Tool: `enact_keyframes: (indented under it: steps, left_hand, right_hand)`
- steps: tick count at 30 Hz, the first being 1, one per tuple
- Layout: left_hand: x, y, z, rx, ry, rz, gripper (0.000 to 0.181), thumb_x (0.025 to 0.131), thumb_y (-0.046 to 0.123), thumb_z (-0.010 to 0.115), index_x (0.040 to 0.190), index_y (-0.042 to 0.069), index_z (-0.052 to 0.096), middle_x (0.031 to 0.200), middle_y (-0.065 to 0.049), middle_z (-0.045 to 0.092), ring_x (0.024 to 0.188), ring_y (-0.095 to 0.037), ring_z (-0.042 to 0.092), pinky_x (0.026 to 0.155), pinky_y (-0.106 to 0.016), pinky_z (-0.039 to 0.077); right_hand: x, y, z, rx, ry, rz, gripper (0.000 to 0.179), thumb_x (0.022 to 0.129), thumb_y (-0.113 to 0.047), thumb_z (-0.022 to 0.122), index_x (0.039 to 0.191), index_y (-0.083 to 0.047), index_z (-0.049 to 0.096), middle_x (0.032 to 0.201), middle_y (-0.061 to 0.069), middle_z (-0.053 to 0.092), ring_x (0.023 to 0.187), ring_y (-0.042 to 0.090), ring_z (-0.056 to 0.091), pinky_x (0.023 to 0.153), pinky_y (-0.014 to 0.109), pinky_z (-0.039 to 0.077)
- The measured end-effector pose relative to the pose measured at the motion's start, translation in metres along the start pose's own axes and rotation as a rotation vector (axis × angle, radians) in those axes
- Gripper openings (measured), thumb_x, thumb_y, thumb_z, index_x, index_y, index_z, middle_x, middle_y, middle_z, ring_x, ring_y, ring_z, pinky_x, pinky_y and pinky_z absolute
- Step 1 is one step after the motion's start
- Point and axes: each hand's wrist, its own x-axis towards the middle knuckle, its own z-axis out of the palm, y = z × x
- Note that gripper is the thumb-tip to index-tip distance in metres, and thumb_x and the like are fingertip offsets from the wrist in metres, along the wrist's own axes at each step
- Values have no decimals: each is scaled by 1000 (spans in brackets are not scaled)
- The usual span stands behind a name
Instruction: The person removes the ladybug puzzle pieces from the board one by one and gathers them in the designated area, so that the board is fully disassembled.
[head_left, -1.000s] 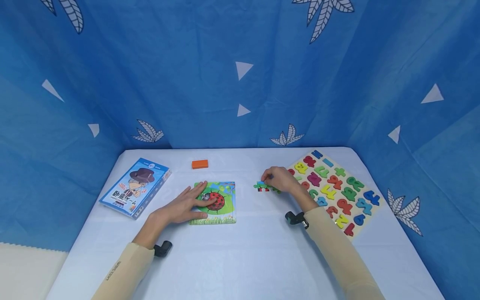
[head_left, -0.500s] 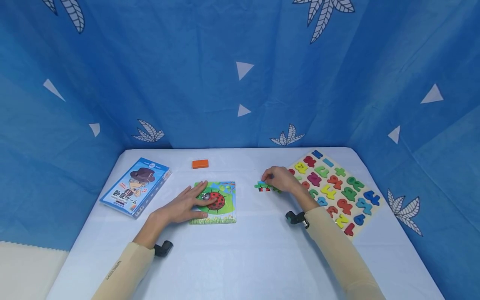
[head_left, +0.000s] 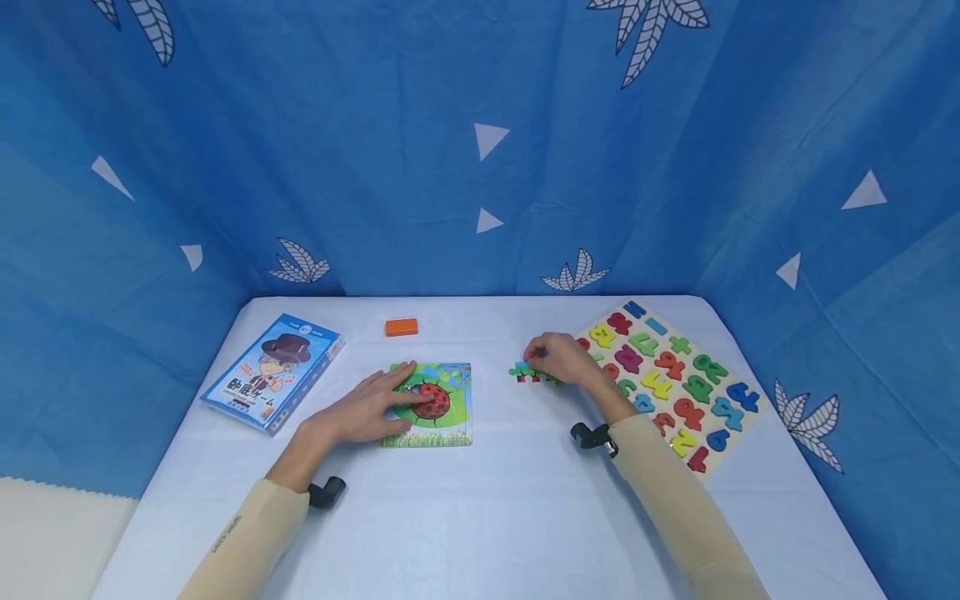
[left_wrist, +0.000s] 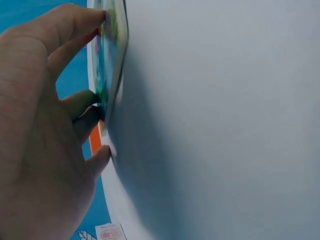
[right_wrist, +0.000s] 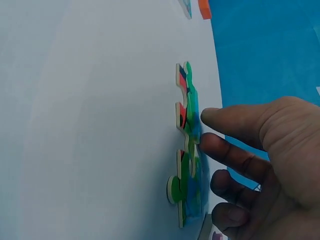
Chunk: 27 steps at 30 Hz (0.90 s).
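Note:
My left hand (head_left: 363,412) lies with spread fingers on a square ladybug puzzle (head_left: 450,417), covering its left side. In the left wrist view, the thumb and fingertips meet the surface of the puzzle (left_wrist: 112,37). On the right, my right hand (head_left: 558,358) bends over a few small green, blue and red jigsaw pieces (head_left: 528,375). The right wrist view shows thumb and index fingertips slightly apart, right at the upper face of the jigsaw pieces (right_wrist: 189,110), which lie in a line on the white cloth. The other fingers curl loosely beside them.
An orange block (head_left: 401,327) lies beyond the ladybug puzzle. To the left is a blue game box (head_left: 273,371) with a cartoon figure in a hat. A number board (head_left: 678,383) with colourful pieces lies under and beside my right forearm. Blue curtains enclose the white table (head_left: 480,533).
My left thumb has drawn back very slightly to the left on the ladybug puzzle. The right hand and the jigsaw pieces look the same.

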Motion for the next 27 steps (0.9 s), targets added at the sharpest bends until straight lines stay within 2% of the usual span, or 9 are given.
enact_keyframes:
  steps: [5, 9, 12, 17, 20, 23, 27]
  left_hand:
    - [3, -2, -2, -12, 0, -4, 53, 92, 37, 72, 143, 32, 58, 167, -12, 19, 154, -34, 16, 121, -60, 17]
    - [3, -5, -2, -11, 8, 4, 52, 92, 38, 73, 142, 33, 59, 167, -11, 21, 154, -35, 16, 119, -62, 21]
    - [0, -4, -3, 9, -3, 0, 54, 91, 35, 72, 143, 34, 58, 167, -10, 20, 154, -36, 14, 118, -64, 22]
    - [-2, -4, -7, 34, -26, -15, 57, 90, 34, 72, 144, 37, 56, 168, -8, 20, 154, -36, 14, 114, -69, 24]
    - [-1, -7, -8, 18, -34, -15, 56, 90, 37, 74, 143, 38, 56, 167, -8, 21, 154, -36, 15, 113, -70, 24]
    - [-1, -11, -8, -1, -34, -9, 56, 89, 39, 75, 142, 39, 58, 167, -7, 22, 154, -36, 16, 113, -70, 24]
    - [-2, -14, -9, -31, -34, -1, 57, 89, 39, 77, 142, 39, 57, 167, -7, 23, 154, -36, 16, 113, -71, 22]
  right_hand:
    - [-2, -6, 2, 38, 35, -53, 11, 97, -19, 68, 106, -16, 74, 102, 0, 68, 96, 21, 58, 92, 38, 51]
    - [1, -15, 11, 54, 51, -107, 10, 97, -19, 68, 104, -16, 75, 100, -2, 68, 92, 19, 58, 85, 34, 52]
    - [4, -24, 22, 72, 48, -150, 9, 97, -18, 68, 103, -17, 75, 99, -4, 68, 88, 17, 58, 77, 31, 52]
    - [9, -48, 39, 119, 22, -215, 9, 96, -17, 68, 101, -17, 76, 97, -6, 69, 84, 14, 57, 74, 30, 49]
    - [12, -64, 50, 136, -8, -247, 12, 97, -20, 68, 104, -16, 76, 96, -8, 70, 81, 12, 58, 72, 29, 49]
    - [15, -78, 62, 146, -42, -281, 16, 98, -23, 67, 109, -16, 76, 100, -8, 71, 85, 12, 60, 75, 30, 51]
    - [19, -94, 77, 130, -83, -318, 21, 99, -24, 65, 114, -16, 76, 112, -6, 72, 102, 9, 63, 89, 30, 52]
